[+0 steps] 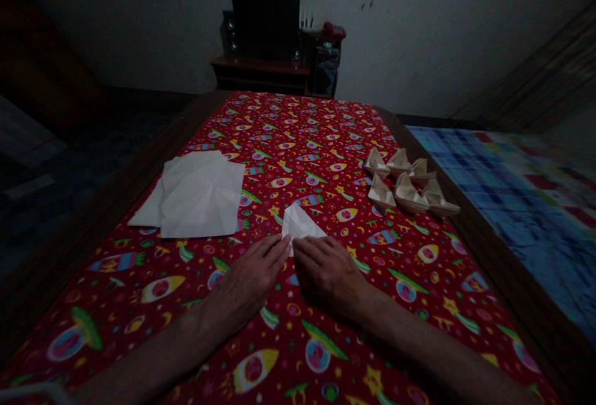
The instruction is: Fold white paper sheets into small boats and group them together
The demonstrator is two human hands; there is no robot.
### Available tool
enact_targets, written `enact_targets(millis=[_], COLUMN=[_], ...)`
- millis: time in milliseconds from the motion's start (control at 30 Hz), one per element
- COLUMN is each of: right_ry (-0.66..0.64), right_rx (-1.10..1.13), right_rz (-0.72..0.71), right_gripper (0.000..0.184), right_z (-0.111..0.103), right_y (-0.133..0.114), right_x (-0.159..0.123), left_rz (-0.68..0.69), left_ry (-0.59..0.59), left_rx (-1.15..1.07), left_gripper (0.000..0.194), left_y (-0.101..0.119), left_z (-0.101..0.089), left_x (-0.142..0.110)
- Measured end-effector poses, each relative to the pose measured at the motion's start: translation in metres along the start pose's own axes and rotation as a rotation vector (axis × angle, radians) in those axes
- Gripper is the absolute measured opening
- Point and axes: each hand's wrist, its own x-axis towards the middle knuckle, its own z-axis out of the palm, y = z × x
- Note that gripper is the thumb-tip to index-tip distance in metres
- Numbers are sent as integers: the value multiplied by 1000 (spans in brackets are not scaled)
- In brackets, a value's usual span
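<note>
A small folded white paper (pixel 300 223) lies on the red patterned tablecloth (pixel 298 144) just ahead of my hands. My left hand (pixel 249 277) lies flat, palm down, its fingertips touching the paper's near left edge. My right hand (pixel 328 271) also lies flat, fingers stretched out and pressing on the paper's near right part. Neither hand grips anything.
A stack of creased white sheets (pixel 198 194) lies to the left. Several folded paper boats (pixel 410 184) sit near the table's right edge. A dark cabinet with a screen (pixel 265 26) stands against the far wall. A blue tiled surface (pixel 521 206) runs along the right.
</note>
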Motion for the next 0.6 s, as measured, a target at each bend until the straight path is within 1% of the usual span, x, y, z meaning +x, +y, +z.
enact_targets(millis=[33,67,167,267,333,433,533,600], right_ry=[-28,-59,-154,-177,-168,-162,-163,-148], right_rx=[31,48,71,99,106,68,1,-37], right_rz=[-51,-58,-30,-11,5,14,8,6], right_gripper=[36,40,51,60,62,59,54,51], right_z=[1,2,6,5,3,-1,-2,-1], right_y=[-2,-3,0,8,12,11,4,-1], right_x=[-4,-9,-27,-45,-52,-54,-45,-37], left_rz=[-2,-3,-3,-9,1,38,76,78], left_ry=[-4,-12,-38,-53,-55,-45,-48,-59], left_rx=[3,8,28,45,54,58,19,-17], left_gripper=[56,57,58,57,56,53,50,54], left_y=[0,0,0,0,-1,-3,-5,-7], left_z=[0,0,-2,-4,-5,-8,-8,-5], left_x=[0,-1,-3,-7,-9,-9,-1,8])
